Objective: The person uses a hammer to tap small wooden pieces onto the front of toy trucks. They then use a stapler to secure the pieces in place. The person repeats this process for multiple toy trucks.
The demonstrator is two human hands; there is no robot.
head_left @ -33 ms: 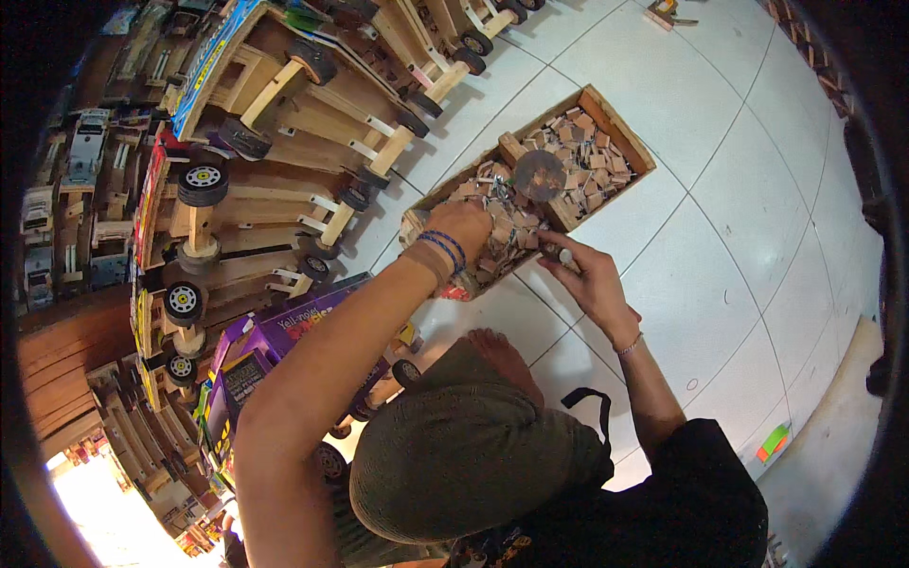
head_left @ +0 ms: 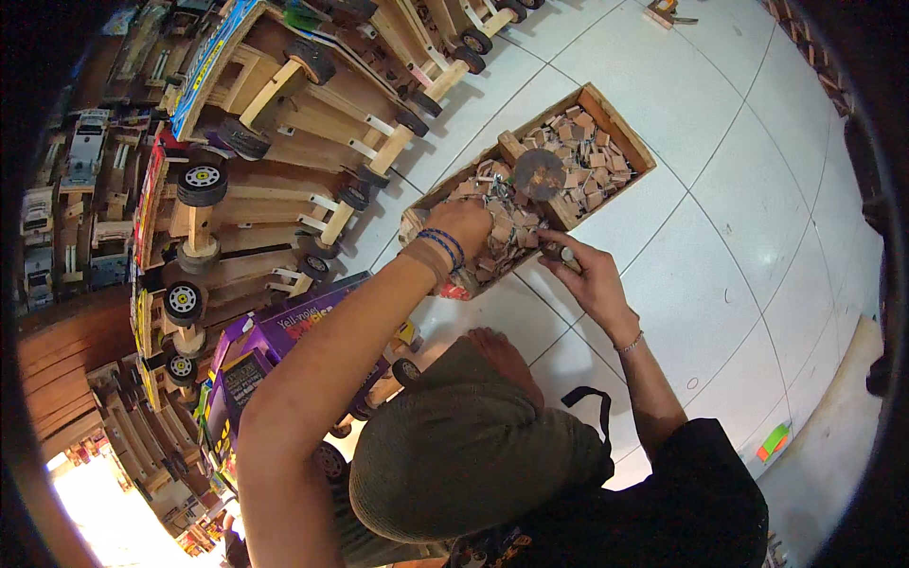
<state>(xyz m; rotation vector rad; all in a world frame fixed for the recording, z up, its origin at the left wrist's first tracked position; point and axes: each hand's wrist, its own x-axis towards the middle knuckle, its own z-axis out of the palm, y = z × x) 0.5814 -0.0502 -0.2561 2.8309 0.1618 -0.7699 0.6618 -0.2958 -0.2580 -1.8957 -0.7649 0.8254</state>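
Head view shows the left forearm slanting up from the lower edge, the left hand (head_left: 462, 225) palm-down over the nearer section of a wooden box (head_left: 620, 117) on the tiled floor (head_left: 724, 227). Its fingertips sink among small wooden pieces (head_left: 516, 225), so I cannot tell whether they pinch. Just beside the box, the right hand (head_left: 598, 284) angles inward, thumb and fingers curled around a small round-ended object (head_left: 567, 254).
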